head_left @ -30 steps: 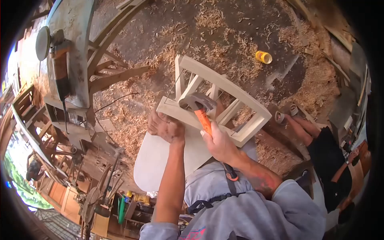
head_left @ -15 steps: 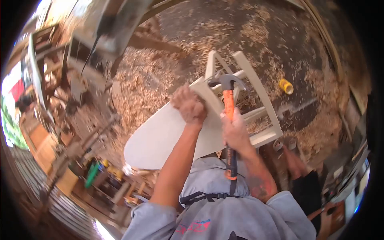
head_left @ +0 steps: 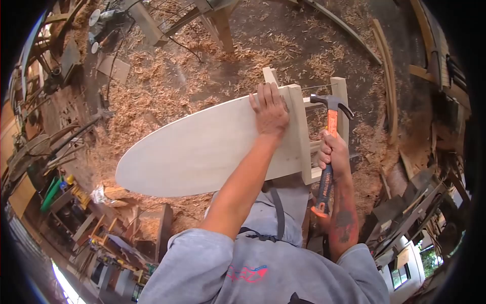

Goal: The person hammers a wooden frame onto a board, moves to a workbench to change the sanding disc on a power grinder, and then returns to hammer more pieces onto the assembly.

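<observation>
Across my lap lies a pale wooden panel (head_left: 197, 147) with a rounded, tapering left end. It meets an upright wooden batten (head_left: 299, 134), beyond which a frame of pale legs and rails (head_left: 340, 86) extends right. My left hand (head_left: 271, 112) rests flat on the panel beside the batten, fingers stretched toward the far edge. In my right hand (head_left: 334, 152) is a claw hammer (head_left: 332, 117) with an orange and black handle, gripped mid-handle. Its head is up over the leg frame, the claw pointing right.
Wood shavings (head_left: 167, 116) cover much of the dark floor. Long wooden strips (head_left: 387, 86) lie at the right, and a wooden stand (head_left: 217, 25) is at the far side. Tools and scrap wood crowd the left, including a green tool (head_left: 51, 193).
The wooden piece has turned so its panel lies more level. My right hand has carried the hammer to the right. My left hand, blurred and bunched before, now lies flat with fingers extended.
</observation>
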Demonstrator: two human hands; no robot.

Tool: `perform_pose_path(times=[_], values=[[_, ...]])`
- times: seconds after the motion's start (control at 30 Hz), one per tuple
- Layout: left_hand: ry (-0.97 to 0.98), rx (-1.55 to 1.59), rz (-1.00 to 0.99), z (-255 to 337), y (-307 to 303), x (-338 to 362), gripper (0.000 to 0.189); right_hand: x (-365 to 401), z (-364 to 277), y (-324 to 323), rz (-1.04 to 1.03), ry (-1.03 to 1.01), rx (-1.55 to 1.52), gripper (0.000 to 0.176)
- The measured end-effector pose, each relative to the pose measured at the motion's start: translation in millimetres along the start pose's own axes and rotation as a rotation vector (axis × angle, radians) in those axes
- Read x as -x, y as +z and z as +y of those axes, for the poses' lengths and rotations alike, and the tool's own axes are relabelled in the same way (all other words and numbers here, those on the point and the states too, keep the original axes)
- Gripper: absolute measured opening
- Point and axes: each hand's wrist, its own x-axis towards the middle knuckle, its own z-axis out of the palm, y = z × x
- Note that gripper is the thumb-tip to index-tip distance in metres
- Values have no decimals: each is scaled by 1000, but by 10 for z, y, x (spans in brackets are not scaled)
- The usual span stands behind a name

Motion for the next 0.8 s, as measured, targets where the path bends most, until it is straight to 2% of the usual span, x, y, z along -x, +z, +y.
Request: perform_pose_path(times=[0.07,0.13,0.3,0.4,0.43,0.6,0.67,0.7,0.77,0.8], values=[[-40,-31,31,51,65,-17,43,-17,-46,29,-41,26,35,16],[-49,-13,-25,50,56,43,43,-64,-102,-86,-139,117,23,14],[-67,4,-73,57,37,78,44,49,-267,-155,-99,90,-35,17],[-87,-6,-69,71,44,68,43,121,-687,-196,-238,54,32,22],[-84,-13,-73,60,44,80,43,97,-860,-148,-244,-23,139,23],[-65,-58,-96,21,17,105,42,-575,-1655,184,-177,-14,288,19],[-83,-66,-109,8,21,115,43,-767,-1731,264,-139,184,472,17],[-80,-68,-109,2,17,118,43,-799,-1655,260,-183,235,614,16],[-85,-61,-112,-1,7,134,43,-690,-1549,382,-268,503,610,13],[-87,-62,-112,-2,4,134,43,-737,-1569,332,-269,504,611,13]])
